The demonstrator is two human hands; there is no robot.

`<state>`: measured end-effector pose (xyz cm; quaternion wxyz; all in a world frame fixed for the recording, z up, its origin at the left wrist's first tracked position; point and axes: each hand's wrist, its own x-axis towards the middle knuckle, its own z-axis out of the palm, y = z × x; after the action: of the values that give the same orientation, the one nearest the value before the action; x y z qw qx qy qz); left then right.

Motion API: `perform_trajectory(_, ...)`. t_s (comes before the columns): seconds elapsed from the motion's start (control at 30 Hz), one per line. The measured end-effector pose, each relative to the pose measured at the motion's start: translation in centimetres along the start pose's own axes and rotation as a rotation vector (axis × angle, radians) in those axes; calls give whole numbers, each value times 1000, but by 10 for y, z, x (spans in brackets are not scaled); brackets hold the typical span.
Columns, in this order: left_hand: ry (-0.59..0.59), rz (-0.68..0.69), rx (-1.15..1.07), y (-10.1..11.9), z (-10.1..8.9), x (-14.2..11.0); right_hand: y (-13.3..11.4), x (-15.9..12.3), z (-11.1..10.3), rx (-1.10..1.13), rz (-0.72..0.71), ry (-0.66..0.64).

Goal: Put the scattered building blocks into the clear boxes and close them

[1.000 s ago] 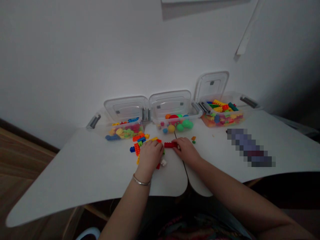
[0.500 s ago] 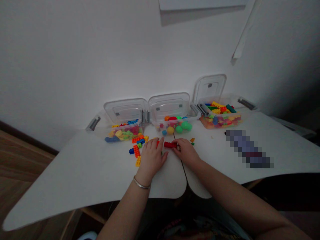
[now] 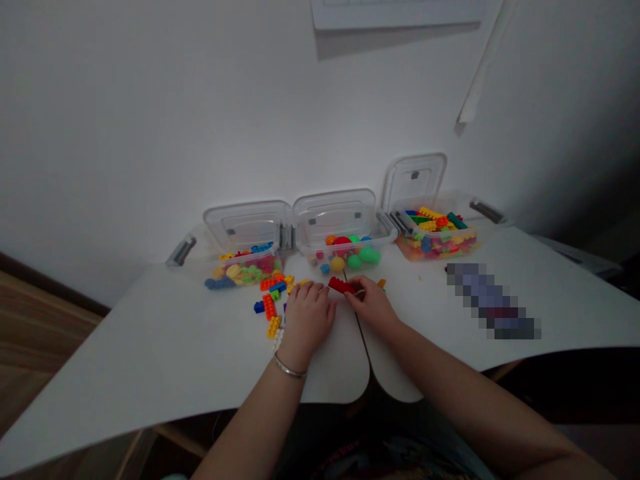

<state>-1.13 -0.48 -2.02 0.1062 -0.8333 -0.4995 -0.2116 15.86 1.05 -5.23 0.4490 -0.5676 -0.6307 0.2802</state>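
Note:
My right hand (image 3: 374,305) pinches a long red toy brick (image 3: 341,285) just above the white table (image 3: 200,373). To its left, my left hand (image 3: 311,317) lies palm down over part of a pile of loose bricks, its fingers bent slightly and a little apart. What is under that palm is hidden. Left of it show an orange brick (image 3: 269,307), a yellow brick (image 3: 273,327), a blue brick (image 3: 259,307) and a white brick (image 3: 279,339). A small orange-yellow piece (image 3: 381,283) lies just behind my right hand.
Three clear boxes with raised lids stand along the wall: a left box (image 3: 200,270) of mixed toy pieces, a middle box (image 3: 385,233) of coloured balls, and a right box (image 3: 400,248) of bricks. A pixelated object (image 3: 493,300) lies at right. A seam divides the table.
My left hand has shifted over the bricks, and a white brick now shows left of its wrist. The red brick in my right hand has tilted. The view has tipped up slightly.

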Motion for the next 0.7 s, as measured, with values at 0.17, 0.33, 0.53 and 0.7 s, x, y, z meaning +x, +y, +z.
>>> perform_trajectory(0.17, -53, 159, -86, 3, 1, -2, 5, 2, 3, 214, 47, 52)
perform_trajectory(0.33, -140, 366, -104, 11, 3, -3, 14, 3, 10, 311, 93, 93)
perform_trajectory(0.53, -159, 456, -114, 15, 7, 1, 13, 7, 16, 467, 128, 85)
perform_trajectory(0.7, -97, 474, -97, 15, 18, 4, 7, 7, 16, 518, 121, 33)
